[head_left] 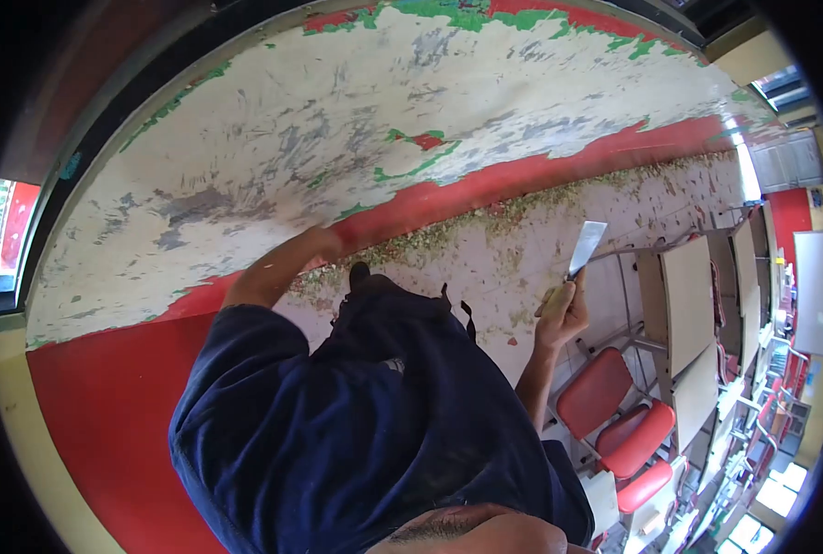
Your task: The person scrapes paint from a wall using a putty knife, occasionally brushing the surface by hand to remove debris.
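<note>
My right hand [564, 311] is closed round the handle of a putty knife [588, 244], whose flat metal blade points up and away from the wall. At the lower part of the wall [273, 120] is my left hand [322, 244], close to or touching the red band [430, 205]. Motion smears its fingers, so their position does not show. Most of the wall above is scraped to white and grey, with green and red paint remnants [427, 141] left in patches.
Paint flakes [448, 235] litter the floor [504, 314] along the wall's foot. On the right stand several chairs with red seats [596, 392] and desks with pale tops [688, 305]. A dark frame [88, 157] edges the wall at the left.
</note>
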### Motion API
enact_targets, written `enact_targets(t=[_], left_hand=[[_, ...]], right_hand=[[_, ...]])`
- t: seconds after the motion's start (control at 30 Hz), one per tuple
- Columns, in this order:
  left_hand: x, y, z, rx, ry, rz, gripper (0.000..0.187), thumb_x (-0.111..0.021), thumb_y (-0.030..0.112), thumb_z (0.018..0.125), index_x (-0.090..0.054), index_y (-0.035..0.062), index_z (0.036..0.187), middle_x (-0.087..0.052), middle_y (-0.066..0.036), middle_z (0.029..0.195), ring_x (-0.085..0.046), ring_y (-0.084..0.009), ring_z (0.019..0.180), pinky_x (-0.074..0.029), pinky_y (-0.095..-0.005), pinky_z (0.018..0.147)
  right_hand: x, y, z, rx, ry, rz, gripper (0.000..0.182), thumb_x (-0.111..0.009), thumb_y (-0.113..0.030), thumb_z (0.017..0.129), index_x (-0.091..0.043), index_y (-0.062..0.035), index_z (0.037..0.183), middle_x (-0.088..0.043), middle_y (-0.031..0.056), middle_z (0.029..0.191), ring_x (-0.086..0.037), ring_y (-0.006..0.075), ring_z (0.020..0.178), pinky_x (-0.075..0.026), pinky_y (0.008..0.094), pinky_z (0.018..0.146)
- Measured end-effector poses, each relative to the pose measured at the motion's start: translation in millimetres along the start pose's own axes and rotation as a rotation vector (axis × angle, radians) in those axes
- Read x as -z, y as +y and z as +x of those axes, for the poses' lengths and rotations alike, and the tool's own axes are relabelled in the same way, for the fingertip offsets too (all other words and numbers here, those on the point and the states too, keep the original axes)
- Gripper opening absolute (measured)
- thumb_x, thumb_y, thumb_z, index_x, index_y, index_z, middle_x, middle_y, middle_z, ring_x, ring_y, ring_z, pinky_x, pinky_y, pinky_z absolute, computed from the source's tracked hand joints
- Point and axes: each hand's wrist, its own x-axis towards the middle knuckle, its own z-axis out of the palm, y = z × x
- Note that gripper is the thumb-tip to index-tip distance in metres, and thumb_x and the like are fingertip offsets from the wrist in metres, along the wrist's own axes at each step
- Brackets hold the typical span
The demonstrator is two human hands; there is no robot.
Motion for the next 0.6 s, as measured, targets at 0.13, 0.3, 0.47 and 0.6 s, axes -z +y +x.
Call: enact_targets(t=[0.13,0.3,0.47,0.6], left_hand=[[59,22,-87,0.072,0.171,-0.113,0.037,-0.056,0.034,0.086,-0.062,0.0079,0.110,-0.062,-0.012,0.112,-0.057,-0.0270,0.105,-0.046,-0.0403,0.089],[146,61,-150,-0.047,1.271,-0.009,0.033,-0.054,0.024,0.087,-0.060,0.0067,0.114,-0.058,-0.011,0.120,-0.055,-0.0271,0.109,-0.047,-0.0397,0.089],[204,107,-160,0.354,1.668,0.603,0.029,-0.049,0.018,0.088,-0.062,0.0099,0.112,-0.059,-0.008,0.117,-0.058,-0.0261,0.104,-0.045,-0.0405,0.091],[140,82,-35,0.315,1.083,-0.303,0.027,-0.052,0.018,0.080,-0.068,0.0177,0.101,-0.065,-0.009,0.109,-0.062,-0.0234,0.093,-0.047,-0.0412,0.087]], right_hand=[[11,32,-3,-0.229,0.040,0.195,0.041,-0.040,-0.018,0.098,-0.041,0.0007,0.134,-0.040,-0.0021,0.055,-0.040,0.0060,0.043,-0.032,0.0216,0.032],[0,63,14,-0.673,0.299,0.525,0.028,-0.048,-0.030,0.095,-0.052,-0.0120,0.116,-0.042,-0.0001,0.055,-0.041,0.0098,0.041,-0.031,0.0225,0.030],[-6,78,25,-0.751,0.266,0.612,0.025,-0.046,-0.037,0.095,-0.045,-0.0141,0.085,-0.047,0.0037,0.056,-0.041,0.0127,0.035,-0.032,0.0232,0.029],[-6,83,24,-0.743,0.253,0.601,0.025,-0.048,-0.036,0.094,-0.045,-0.0141,0.084,-0.047,0.0035,0.056,-0.042,0.0127,0.036,-0.032,0.0230,0.029]])
